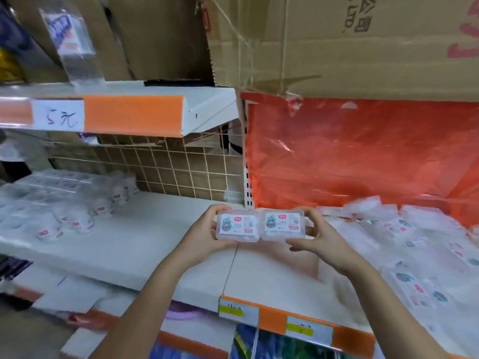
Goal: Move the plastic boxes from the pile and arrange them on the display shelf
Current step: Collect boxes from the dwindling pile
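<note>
On the far left of the white display shelf point(145, 237), a cluster of small clear round tubs point(77, 218) with pink labels lies partly tipped, some on their sides, with flatter clear packs point(51, 181) behind them against the wire grid backing point(181, 167). Between that cluster and the hands runs a bare stretch of shelf board, and that looks like the place for the next row.

To do the step well, I would keep the 2 boxes level and side by side, labels facing out, carry them leftward over the bare board, and set them down square to the shelf's front edge, just beside the tubs without knocking them.

At the middle, the left hand point(204, 237) grips the left plastic box point(237, 226), thumb along its near edge and fingers curled over its far top corner. Touching it on the right, the right plastic box point(282, 225) is pinched by the right hand point(318, 237), fingers arched over its top right corner and thumb beneath. Both boxes are held above the shelf, not resting on it.

Further right lies the pile point(404, 229) of more clear boxes, heaped loosely on the shelf before an orange plastic sheet point(363, 156). Judging by its size, much of the task remains.
</note>
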{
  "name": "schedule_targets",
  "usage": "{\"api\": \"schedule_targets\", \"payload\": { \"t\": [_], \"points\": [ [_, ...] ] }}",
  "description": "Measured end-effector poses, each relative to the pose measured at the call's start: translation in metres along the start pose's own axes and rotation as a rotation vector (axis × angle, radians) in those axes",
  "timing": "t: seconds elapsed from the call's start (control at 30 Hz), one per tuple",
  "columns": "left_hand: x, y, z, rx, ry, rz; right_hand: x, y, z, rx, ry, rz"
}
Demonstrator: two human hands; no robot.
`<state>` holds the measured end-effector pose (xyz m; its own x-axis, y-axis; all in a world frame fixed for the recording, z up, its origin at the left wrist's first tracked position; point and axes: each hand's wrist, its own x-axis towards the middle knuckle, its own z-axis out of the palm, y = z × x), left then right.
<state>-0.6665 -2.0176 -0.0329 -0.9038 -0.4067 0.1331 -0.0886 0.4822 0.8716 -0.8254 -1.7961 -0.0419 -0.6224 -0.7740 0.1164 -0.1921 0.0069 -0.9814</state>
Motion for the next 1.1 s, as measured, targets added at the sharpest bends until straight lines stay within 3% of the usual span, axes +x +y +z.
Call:
{"api": "schedule_targets", "payload": {
  "t": [0.33, 0.53, 0.87, 1.1],
  "points": [
    [-0.100, -0.055, -0.132, 0.176, 0.376, -0.243, 0.086, -0.014, 0.159, -0.009, -0.388, -0.149],
    [-0.162, -0.073, -0.209, 0.235, 0.494, -0.323, 0.120, -0.027, 0.269, -0.052, -0.545, -0.191],
    [-0.228, -0.131, -0.355, 0.310, 0.579, -0.368, 0.154, -0.063, 0.439, -0.041, -0.651, -0.221],
    [-0.233, -0.177, -0.455, 0.324, 0.546, -0.366, 0.196, -0.084, 0.527, -0.100, -0.588, -0.233]
  ]
}}
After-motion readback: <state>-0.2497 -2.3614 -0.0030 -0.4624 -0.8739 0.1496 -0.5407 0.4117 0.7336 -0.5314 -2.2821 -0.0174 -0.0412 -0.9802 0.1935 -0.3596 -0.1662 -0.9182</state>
